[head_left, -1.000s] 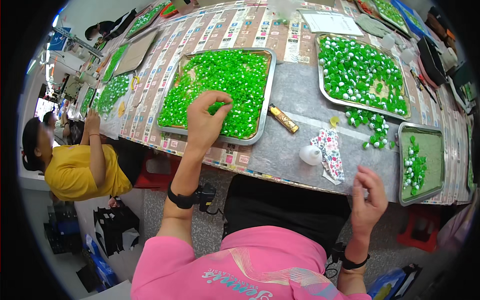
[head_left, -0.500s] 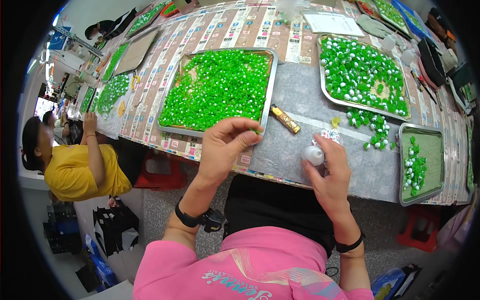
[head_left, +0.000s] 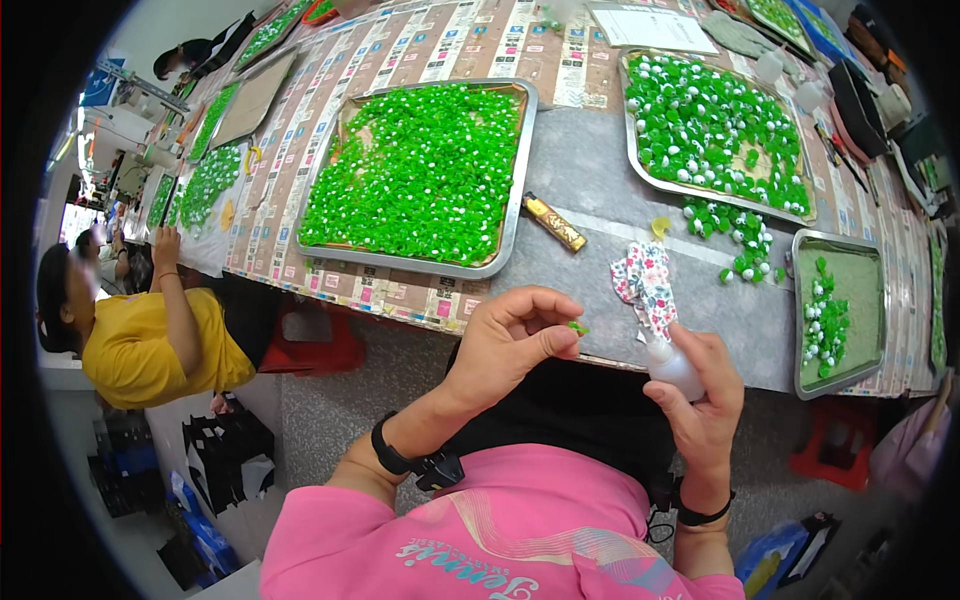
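Observation:
My left hand point(head_left: 515, 340) is closed, pinching a small green plastic piece point(head_left: 578, 328) between thumb and fingertips just off the table's near edge. My right hand point(head_left: 705, 395) wraps round a small whitish squeeze bottle point(head_left: 676, 371), its nozzle tilted up and to the left. The nozzle tip lies close to the end of a floral cloth point(head_left: 642, 280) on the table. A large metal tray point(head_left: 478, 271), full of green pieces with white dots, lies beyond my left hand. Beyond my right hand, a second tray point(head_left: 712, 207) holds green pieces with white balls.
A gold-and-black lighter-like object point(head_left: 555, 222) and a yellow scrap point(head_left: 660, 228) lie on the grey sheet point(head_left: 575, 160). Loose green-and-white pieces point(head_left: 745, 250) sit beside a smaller tray point(head_left: 840, 385) at right. A person in yellow point(head_left: 160, 340) sits at left, near a red stool point(head_left: 320, 345).
Both hands have drawn nearer to me and to the right. The bottle has turned so its side shows, and the floral cloth is more exposed. The whole view has shifted slightly.

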